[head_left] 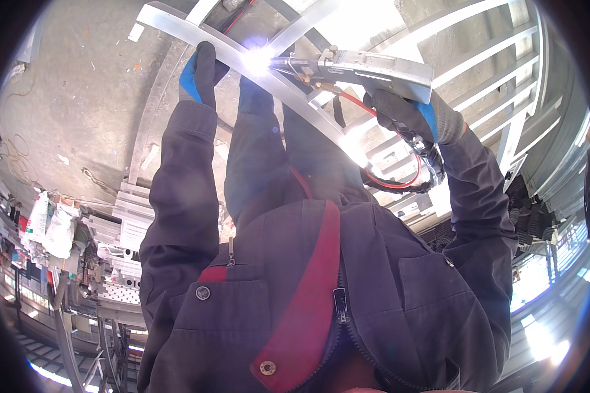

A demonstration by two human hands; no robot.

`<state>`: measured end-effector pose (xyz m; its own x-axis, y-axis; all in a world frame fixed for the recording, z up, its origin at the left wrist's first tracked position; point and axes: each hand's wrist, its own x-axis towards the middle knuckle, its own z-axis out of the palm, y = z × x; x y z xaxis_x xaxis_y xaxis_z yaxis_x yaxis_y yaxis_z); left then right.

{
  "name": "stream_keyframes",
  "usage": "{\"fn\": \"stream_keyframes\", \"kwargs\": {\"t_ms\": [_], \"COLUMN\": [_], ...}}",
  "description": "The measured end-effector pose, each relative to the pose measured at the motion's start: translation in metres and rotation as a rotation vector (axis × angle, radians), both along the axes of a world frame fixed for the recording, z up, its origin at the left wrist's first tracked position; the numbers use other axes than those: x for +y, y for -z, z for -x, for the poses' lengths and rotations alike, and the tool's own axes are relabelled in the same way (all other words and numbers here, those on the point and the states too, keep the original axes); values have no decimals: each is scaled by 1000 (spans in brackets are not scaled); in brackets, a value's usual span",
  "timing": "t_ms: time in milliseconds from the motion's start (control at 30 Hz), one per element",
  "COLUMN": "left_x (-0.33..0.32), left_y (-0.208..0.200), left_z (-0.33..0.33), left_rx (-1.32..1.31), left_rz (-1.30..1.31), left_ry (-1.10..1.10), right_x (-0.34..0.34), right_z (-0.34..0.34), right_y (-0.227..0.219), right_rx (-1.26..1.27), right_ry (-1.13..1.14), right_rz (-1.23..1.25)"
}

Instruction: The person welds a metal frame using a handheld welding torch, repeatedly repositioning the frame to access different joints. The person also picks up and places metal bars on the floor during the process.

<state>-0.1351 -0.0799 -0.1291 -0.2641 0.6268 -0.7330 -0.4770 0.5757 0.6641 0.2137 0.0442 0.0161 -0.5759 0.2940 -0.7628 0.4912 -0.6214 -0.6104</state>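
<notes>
A hand-held welding gun (373,69) with a silver, boxy body is in my right hand (413,114), which wears a grey and blue glove wrapped round its handle. The gun points left. At its nozzle tip a blinding white-violet glow (258,60) hides the spot where a crosswise bar meets a long metal bar (301,105). That bar slants from upper left to lower right in front of me. My left hand (204,73), gloved in dark grey and blue, grips the bar left of the glow; part of its fingers is hidden behind it.
A red hose (357,101) and black cable hang from the gun beside my right wrist. Metal frames with parallel slats (491,59) spread over the right side. Concrete floor (78,85) lies at the left, with white bags (62,226) and stacked metal pieces farther down.
</notes>
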Motion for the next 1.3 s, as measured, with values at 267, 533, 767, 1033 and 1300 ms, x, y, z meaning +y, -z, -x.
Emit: {"fn": "stream_keyframes", "kwargs": {"t_ms": [267,533,767,1033,1300], "left_x": [-1,1,0,-3,-3], "left_y": [-2,-4,-3,5,17], "left_z": [0,-1,3,5,1], "left_rx": [11,5,-11,52,-96], "left_rz": [-12,-3,14,63,23], "left_ry": [18,10,73,87,-16], "right_x": [-5,-6,-8,-22,-74], "right_z": [-5,-7,-22,-52,-90], "right_y": [1,-2,-12,-51,-92], "right_rx": [26,18,34,24,-96], "right_ry": [72,38,-20,177,227], "right_rz": [89,84,38,173,104]}}
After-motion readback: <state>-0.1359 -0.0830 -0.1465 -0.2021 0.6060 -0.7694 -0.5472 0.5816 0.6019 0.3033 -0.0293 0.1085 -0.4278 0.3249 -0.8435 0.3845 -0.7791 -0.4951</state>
